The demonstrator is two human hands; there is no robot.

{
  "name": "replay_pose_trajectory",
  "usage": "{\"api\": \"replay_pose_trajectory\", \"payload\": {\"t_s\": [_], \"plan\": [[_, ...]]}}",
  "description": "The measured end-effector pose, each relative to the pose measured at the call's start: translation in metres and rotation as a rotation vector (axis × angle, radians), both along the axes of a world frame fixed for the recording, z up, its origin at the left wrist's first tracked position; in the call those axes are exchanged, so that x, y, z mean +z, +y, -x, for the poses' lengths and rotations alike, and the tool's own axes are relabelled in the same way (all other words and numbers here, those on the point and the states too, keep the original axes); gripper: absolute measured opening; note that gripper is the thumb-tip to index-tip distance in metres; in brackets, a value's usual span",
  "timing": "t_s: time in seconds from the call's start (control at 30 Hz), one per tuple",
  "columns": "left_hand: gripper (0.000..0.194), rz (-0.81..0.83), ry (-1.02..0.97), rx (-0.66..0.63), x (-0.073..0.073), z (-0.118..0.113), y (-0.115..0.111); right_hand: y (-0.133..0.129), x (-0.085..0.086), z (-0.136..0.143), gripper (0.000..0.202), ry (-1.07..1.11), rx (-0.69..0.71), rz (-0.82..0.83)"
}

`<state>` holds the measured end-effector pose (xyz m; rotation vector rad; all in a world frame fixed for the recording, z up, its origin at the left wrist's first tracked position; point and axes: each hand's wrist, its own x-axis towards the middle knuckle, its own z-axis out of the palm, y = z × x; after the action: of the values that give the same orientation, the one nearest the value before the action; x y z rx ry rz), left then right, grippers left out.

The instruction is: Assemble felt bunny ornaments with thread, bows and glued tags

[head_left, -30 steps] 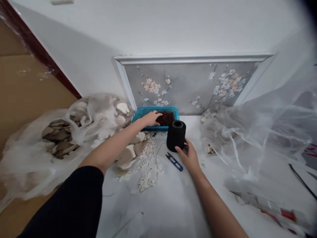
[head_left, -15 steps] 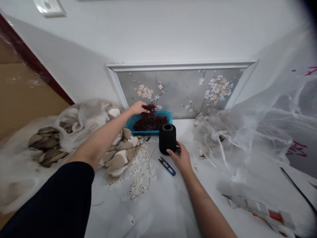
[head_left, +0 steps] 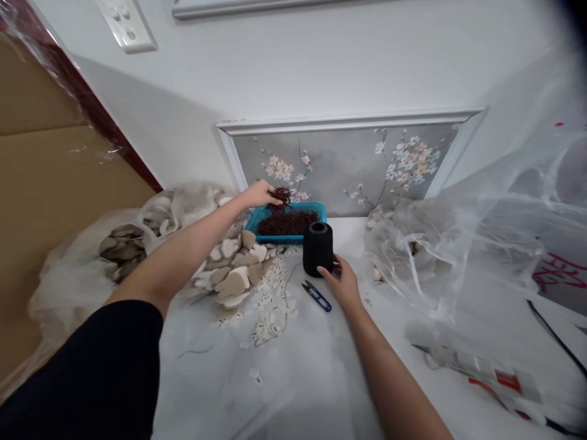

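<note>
Pinching a dark-red stringy clump [head_left: 280, 197] between thumb and fingers, the left hand [head_left: 261, 194] hung over the turquoise plastic basket [head_left: 279, 239]. In front of the basket's right end stood the black thread cone [head_left: 317, 253], the right hand [head_left: 343, 284] touching its lower side, thumb and fingers spread.

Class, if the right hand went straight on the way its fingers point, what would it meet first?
The black spool: the right hand seems to touch its lower side, though the exact depth is hard to judge.
</note>
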<state>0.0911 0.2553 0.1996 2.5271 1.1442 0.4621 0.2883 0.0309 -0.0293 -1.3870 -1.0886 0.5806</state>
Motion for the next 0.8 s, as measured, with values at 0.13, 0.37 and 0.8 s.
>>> {"api": "replay_pose_trajectory", "payload": {"t_s": [0.13,0.37,0.8], "plan": [[0.038,-0.014,0.189,0.05,-0.012,0.004,-0.044,-0.001,0.001,-0.002,0.076,0.016,0.009,0.037],[0.031,-0.043,0.408,0.11,-0.095,0.001,-0.102,-0.005,-0.003,-0.005,0.076,0.006,0.028,0.016],[0.05,-0.157,0.264,0.165,-0.077,0.062,-0.17,-0.151,0.062,0.004,0.074,-0.097,-0.119,-0.162]]}}
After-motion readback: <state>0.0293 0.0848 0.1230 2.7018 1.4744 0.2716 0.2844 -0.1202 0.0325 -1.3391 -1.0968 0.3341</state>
